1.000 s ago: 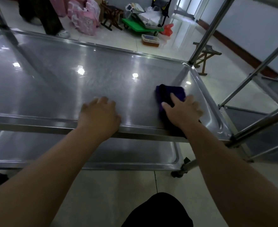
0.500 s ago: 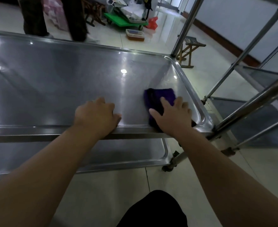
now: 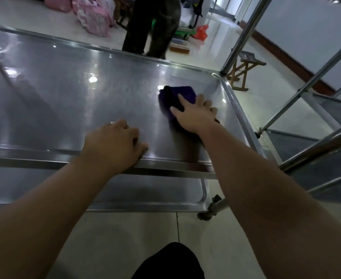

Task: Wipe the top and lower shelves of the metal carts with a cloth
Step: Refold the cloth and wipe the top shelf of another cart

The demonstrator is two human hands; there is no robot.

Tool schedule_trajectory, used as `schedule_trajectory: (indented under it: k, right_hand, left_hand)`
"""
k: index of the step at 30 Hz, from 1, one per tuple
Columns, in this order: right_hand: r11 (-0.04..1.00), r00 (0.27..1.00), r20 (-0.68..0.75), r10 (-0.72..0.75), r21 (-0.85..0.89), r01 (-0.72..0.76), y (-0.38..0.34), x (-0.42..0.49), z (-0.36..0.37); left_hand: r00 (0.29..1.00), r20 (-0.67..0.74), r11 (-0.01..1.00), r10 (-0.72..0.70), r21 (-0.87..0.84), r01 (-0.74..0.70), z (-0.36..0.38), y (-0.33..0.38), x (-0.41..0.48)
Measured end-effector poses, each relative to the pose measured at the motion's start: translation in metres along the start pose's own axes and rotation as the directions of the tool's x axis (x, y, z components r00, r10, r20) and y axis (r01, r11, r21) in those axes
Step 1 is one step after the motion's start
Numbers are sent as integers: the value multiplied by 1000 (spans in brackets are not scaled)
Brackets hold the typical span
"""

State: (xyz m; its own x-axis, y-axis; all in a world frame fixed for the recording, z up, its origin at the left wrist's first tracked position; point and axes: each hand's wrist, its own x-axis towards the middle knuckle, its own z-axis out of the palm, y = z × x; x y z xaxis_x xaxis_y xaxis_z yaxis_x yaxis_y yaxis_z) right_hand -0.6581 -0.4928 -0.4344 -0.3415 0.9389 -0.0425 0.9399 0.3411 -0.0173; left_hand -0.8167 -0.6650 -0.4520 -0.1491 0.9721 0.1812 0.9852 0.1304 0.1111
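Observation:
A steel cart stands in front of me; its top shelf (image 3: 69, 101) fills the left and middle of the view. The lower shelf (image 3: 145, 190) shows beneath the near rim. A purple cloth (image 3: 175, 95) lies on the top shelf near the right end. My right hand (image 3: 195, 115) presses flat on the cloth with fingers spread and straight. My left hand (image 3: 115, 146) rests on the near rim of the top shelf, fingers curled over the edge.
A second metal cart (image 3: 326, 125) with slanted posts stands close on the right. A person's dark-trousered legs (image 3: 153, 27) stand just beyond the far rim. Pink bags (image 3: 95, 15), a wooden stool (image 3: 244, 67) and a green trolley sit on the tiled floor behind.
My right hand has pushed the cloth away from the near rim, further onto the shelf. A person has walked rightward behind the cart. My left hand stays on the rim.

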Motion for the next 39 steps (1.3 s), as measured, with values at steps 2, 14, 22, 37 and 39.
schedule_trajectory:
  k: [2, 14, 22, 37, 39]
  right_hand:
    - [992, 992, 10, -125, -4, 125, 4, -4, 0]
    - [995, 988, -131, 82, -47, -89, 44, -98, 5]
    - [912, 903, -140, 407, 10, -410, 51, -148, 10]
    - [969, 842, -486, 233, 187, -161, -57, -207, 41]
    - [972, 826, -550, 123, 235, 12, -75, -221, 49]
  left_hand:
    - [1000, -1, 1000, -2, -8, 2, 0, -2, 0]
    - [1000, 20, 1000, -11, -11, 11, -3, 4, -5]
    - [953, 187, 952, 240, -239, -193, -23, -26, -18]
    - [930, -231, 945, 287, -93, -315, -15, -91, -89]
    - [903, -310, 935, 296, -98, -340, -12, -116, -107]
